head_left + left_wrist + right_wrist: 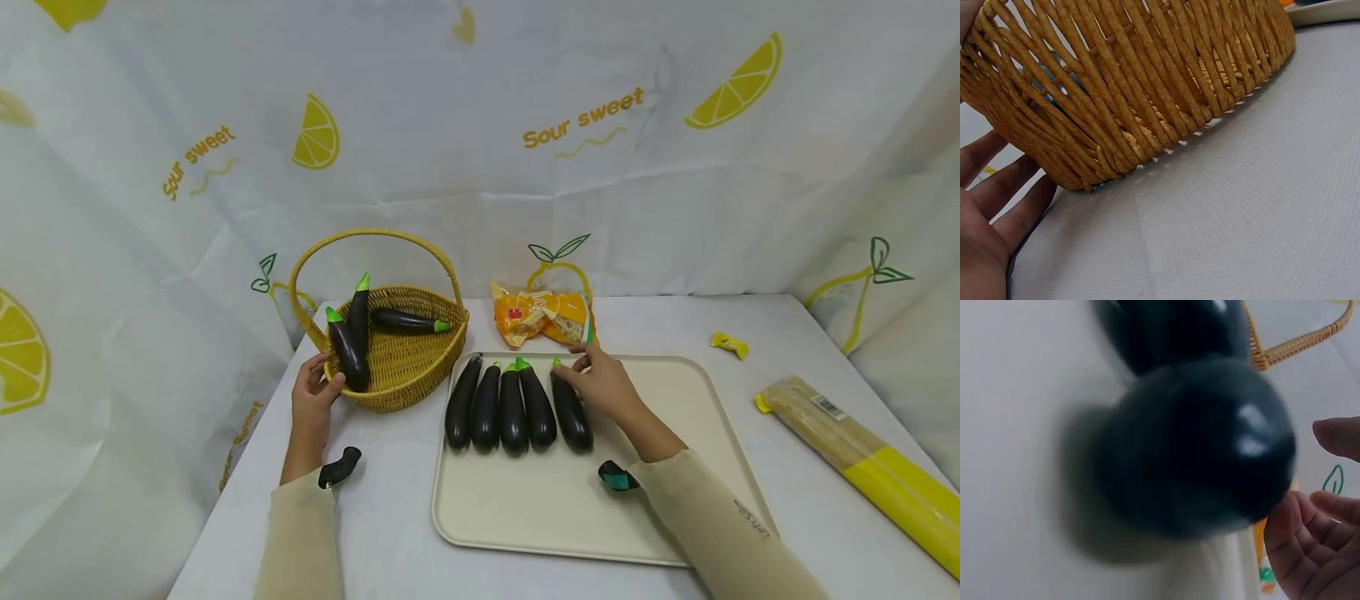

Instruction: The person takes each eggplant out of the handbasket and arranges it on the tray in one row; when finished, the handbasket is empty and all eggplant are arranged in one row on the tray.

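Note:
A woven yellow basket with a hoop handle stands at the left and holds three dark eggplants with green stems. My left hand rests against its left wall, thumb by the nearest eggplant. In the left wrist view the fingers lie straight beside the basket wall. Several eggplants lie side by side on the cream tray. My right hand lies beside the rightmost eggplant, fingers near its stem. The right wrist view shows that eggplant close up and the fingers loosely bent, holding nothing.
An orange snack bag lies behind the tray. A small yellow sweet and a long yellow-ended packet lie on the right. A lemon-print cloth walls the table on three sides.

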Demonstrator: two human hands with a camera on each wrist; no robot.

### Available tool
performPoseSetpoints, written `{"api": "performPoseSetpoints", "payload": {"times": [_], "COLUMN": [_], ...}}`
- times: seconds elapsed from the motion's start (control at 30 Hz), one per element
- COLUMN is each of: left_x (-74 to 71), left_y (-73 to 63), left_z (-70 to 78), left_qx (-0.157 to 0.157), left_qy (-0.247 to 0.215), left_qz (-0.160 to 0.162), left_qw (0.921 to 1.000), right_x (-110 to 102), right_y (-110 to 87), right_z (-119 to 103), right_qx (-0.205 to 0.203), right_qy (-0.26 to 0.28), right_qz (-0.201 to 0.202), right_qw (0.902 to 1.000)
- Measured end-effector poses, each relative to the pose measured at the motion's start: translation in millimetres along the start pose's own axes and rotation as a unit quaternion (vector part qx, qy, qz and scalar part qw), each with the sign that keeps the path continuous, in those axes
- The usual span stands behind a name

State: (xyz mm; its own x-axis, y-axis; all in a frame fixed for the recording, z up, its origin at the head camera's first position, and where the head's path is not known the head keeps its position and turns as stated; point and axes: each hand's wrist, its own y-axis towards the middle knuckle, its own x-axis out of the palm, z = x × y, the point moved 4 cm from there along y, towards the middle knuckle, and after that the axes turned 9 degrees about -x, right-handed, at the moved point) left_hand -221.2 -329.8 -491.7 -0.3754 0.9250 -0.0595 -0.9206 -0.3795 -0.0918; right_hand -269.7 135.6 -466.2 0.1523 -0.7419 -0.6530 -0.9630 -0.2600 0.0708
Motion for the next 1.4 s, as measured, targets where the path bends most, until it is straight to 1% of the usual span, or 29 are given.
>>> {"api": "performPoseSetpoints", "payload": {"times": [0.17, 0.33, 0.43, 0.57, 0.67, 0.8, 0.9, 1.03, 1.2, 1.27, 1.4], "left_x": [-2.8, -2.3, -2.1, -2.0, -2.2, -1.8, -1.8, -4.2, -5.5, -4.9, -3.2], "left_y": [2.1, 2.2, 2.3, 3.4, 3.7, 3.6, 3.3, 3.0, 4.2, 4.4, 4.6], "left_z": [-0.2, 1.2, 1.9, 0.9, -0.4, -0.1, 1.5, 0.1, -6.3, -6.5, -5.1], "left_qx": [0.003, 0.008, 0.013, 0.023, 0.024, 0.019, 0.019, 0.027, 0.03, 0.027, 0.026], "left_qy": [-0.006, -0.013, -0.014, -0.022, -0.028, -0.028, -0.027, -0.024, -0.018, -0.018, -0.012], "left_qz": [0.004, -0.001, -0.001, -0.004, -0.005, -0.011, -0.013, -0.005, -0.002, -0.001, 0.0], "left_qw": [1.0, 0.9999, 0.9998, 0.9995, 0.9993, 0.9994, 0.9994, 0.9993, 0.9994, 0.9995, 0.9996], "right_x": [2, 20, 34, 54, 69, 90, 105, 125, 143, 148, 154], "right_y": [15.5, 30.4, 41.3, 59.0, 73.1, 95.4, 114.8, 137.2, 155.1, 159.9, 166.6], "right_z": [-25, -58, -81, -113, -135, -158, -168, -175, -173, -171, -169], "right_qx": [-0.046, -0.089, -0.125, -0.172, -0.211, -0.252, -0.263, -0.261, -0.228, -0.214, -0.188], "right_qy": [0.011, 0.028, 0.024, 0.022, 0.033, 0.017, -0.013, -0.064, -0.082, -0.088, -0.117], "right_qz": [-0.005, -0.032, -0.046, -0.063, -0.086, -0.108, -0.116, -0.13, -0.158, -0.17, -0.188], "right_qw": [0.9989, 0.9951, 0.9909, 0.9828, 0.9731, 0.9614, 0.9578, 0.9543, 0.9571, 0.9579, 0.957]}}
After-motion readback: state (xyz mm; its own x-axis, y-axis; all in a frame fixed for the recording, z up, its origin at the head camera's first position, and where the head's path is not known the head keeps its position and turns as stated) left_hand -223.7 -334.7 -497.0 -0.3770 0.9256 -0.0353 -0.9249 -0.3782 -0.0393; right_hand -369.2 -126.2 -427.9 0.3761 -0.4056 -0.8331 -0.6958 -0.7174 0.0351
